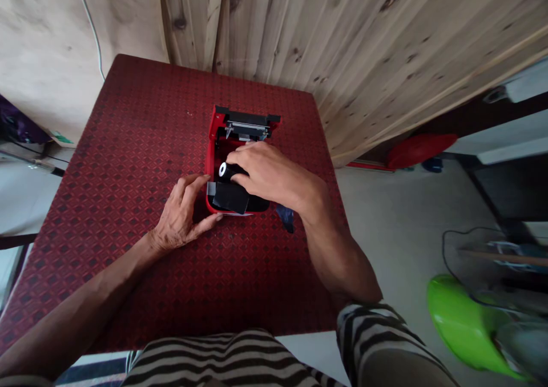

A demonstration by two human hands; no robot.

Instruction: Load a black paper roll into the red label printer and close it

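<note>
A small red printer-like machine (pixel 209 158) sits on the table with its hinged lid (pixel 248 119) raised, showing a metal mechanism inside the lid. My right hand (pixel 274 173) reaches into the open compartment, fingers and thumb closed around a black roll (pixel 229 171) with a white ring at its end. The roll's far end is hidden under my hand. In front of the roll is a flat black flap (pixel 231 197) at the machine's front edge. My left hand (pixel 182 213) holds the machine's front left corner, fingertips at its left side and thumb at its front.
The table (pixel 141 119) has a red patterned cover and stands against a wooden plank wall (pixel 274 27). A crumpled dark blue piece (pixel 285 218) lies right of the machine. Right of the table, a green plastic object (pixel 462 324) and cables are on the floor.
</note>
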